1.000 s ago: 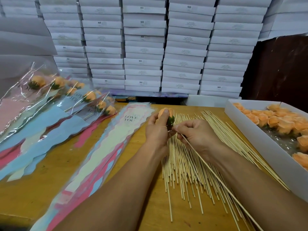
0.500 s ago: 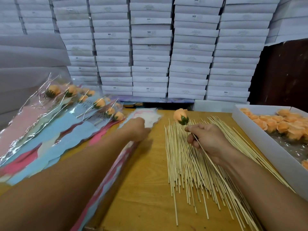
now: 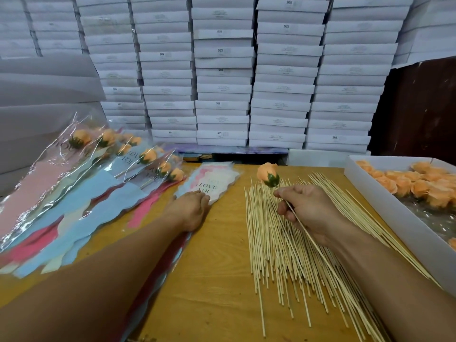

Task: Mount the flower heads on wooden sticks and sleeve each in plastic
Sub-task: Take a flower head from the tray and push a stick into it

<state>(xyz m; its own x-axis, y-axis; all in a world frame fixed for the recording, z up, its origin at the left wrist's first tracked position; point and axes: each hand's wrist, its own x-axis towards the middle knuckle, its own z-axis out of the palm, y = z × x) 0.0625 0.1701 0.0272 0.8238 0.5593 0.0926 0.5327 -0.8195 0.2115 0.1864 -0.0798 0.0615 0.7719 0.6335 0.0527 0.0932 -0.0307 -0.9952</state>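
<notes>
My right hand (image 3: pixel 308 211) grips a wooden stick (image 3: pixel 320 253) that carries an orange flower head (image 3: pixel 267 174) with a green base at its far tip, held above the spread of loose sticks (image 3: pixel 278 243). My left hand (image 3: pixel 191 209) lies on the stack of empty plastic sleeves (image 3: pixel 214 178) printed "LOVE YOU", its fingertips at the top sleeve's near edge. How the fingers lie there is hidden by the back of the hand.
Finished sleeved flowers (image 3: pixel 103 164) lie fanned at the left on the wooden table (image 3: pixel 217 280). A white tray (image 3: pixel 385 206) of loose orange flower heads (image 3: pixel 419 183) stands at the right. Stacked white boxes (image 3: pixel 222 70) wall off the back.
A second ago both hands were joining the flower head and stick. My left hand has since let go and moved left onto the sleeve stack; my right hand keeps the mounted flower.
</notes>
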